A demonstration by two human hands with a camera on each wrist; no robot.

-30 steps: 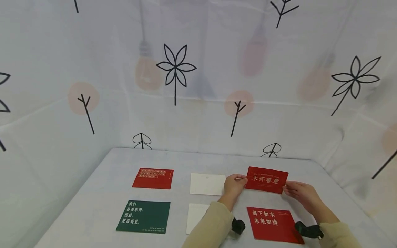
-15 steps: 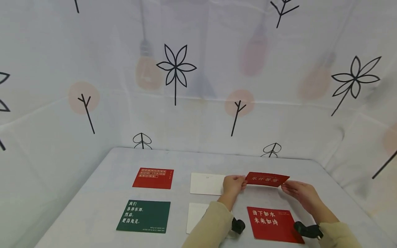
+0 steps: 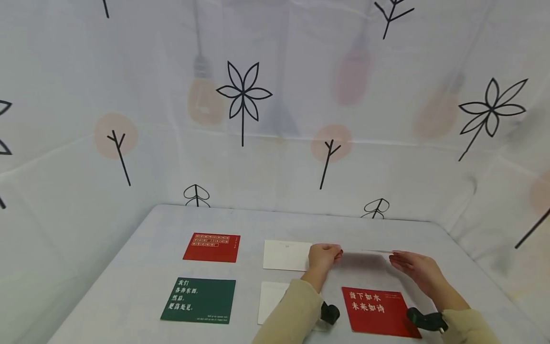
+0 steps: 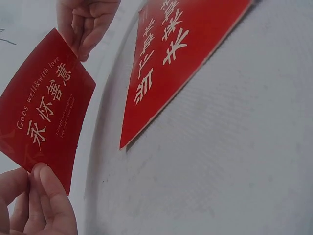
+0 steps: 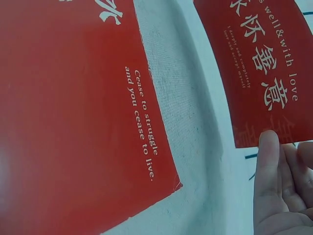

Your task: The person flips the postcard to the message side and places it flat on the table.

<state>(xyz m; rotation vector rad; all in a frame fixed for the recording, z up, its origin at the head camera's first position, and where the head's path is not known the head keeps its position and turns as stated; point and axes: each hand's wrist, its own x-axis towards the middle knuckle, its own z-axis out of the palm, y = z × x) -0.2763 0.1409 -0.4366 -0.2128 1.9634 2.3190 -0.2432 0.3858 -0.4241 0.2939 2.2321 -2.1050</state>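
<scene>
A red postcard (image 4: 45, 78) with white lettering is held up between both hands, above the table. In the head view it is tipped nearly edge-on and shows as a thin line. My left hand (image 3: 323, 258) pinches its left end between thumb and fingers. At the other end, my right hand (image 3: 414, 267) pinches it with the thumb on the printed face, as the right wrist view shows. Its lettered side faces both wrist cameras and bows slightly. Below, a second red postcard (image 3: 378, 310) lies flat on the table, partly overlapped by the right wrist's black camera mount.
On the white-covered table (image 3: 107, 282) lie a red card (image 3: 212, 247) at back left and a green card (image 3: 198, 301) at front left. Two white cards are in the middle, the back one (image 3: 283, 255) and the front one (image 3: 269, 301), both partly behind my left arm. A patterned curtain (image 3: 275, 172) stands behind.
The held postcard has tipped from showing its lettered face to nearly edge-on in the head view. Both hands stay in almost the same place, keeping their pinch on its ends.
</scene>
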